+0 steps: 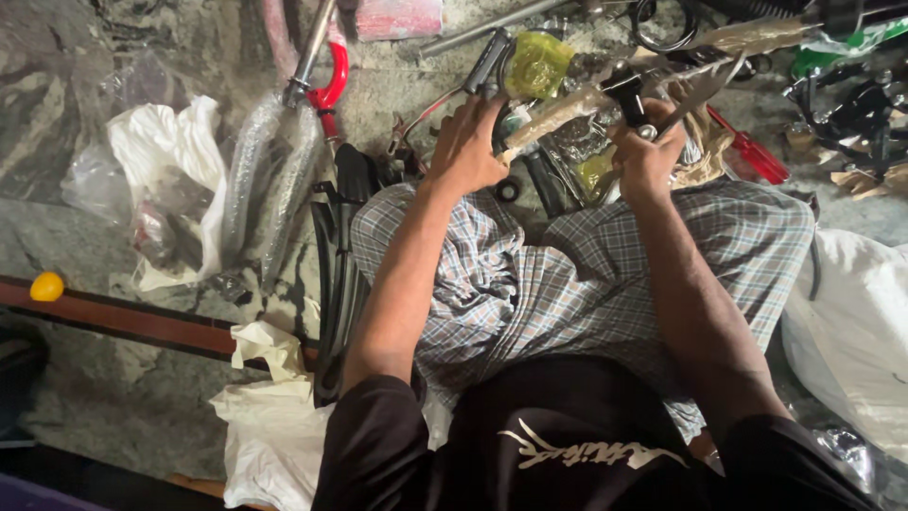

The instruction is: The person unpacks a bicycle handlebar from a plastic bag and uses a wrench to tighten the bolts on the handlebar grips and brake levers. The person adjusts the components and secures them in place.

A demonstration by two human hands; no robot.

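I sit on a stone floor with a checked cloth over my legs. My left hand [465, 144] grips a bicycle handlebar wrapped in brown paper [567, 106] near its left end. My right hand [646, 156] is closed around the black stem clamp [627, 93] at the bar's middle, where a small silver bolt head shows. The wrapped bar runs up and to the right toward the frame's top edge. A yellowish plastic bag of small parts [537, 64] lies just beyond the bar.
A red screwdriver [754, 151] lies right of my right hand. Plastic-wrapped chrome and red frame tubes [312, 85] lie at upper left, beside white plastic bags [165, 151]. A black mudguard [336, 274] lies beside my left knee. A white sack [856, 331] sits at right. A yellow ball [46, 286] rests far left.
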